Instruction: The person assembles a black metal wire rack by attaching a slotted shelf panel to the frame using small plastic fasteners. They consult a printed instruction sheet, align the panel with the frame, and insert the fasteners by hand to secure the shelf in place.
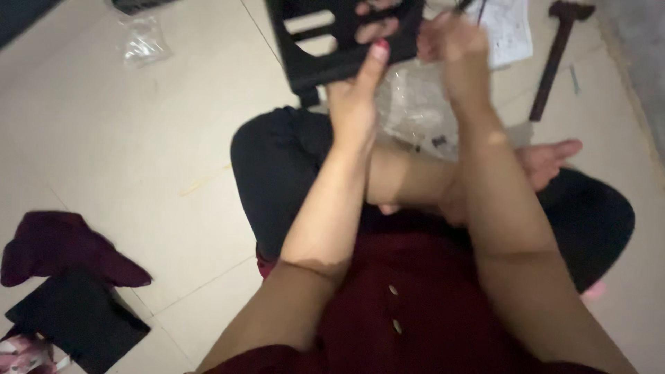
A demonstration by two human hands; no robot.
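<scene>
We see a pale tiled floor (pixel 138 138) with thin grout lines, light dim and even. Taking the maroon cloth (pixel 62 246) at lower left as landmark: a black flat piece (pixel 80 318) sits just below it, touching; a crumpled clear plastic bag (pixel 143 40) lies well above it; a grey wall (pixel 641 55) runs far to its right.

Dim, warm indoor light; whole view soft with motion blur.

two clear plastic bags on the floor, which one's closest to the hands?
The clear plastic bag lying just under the left hand and right hand. The other bag lies apart on the tiles, top left.
</scene>
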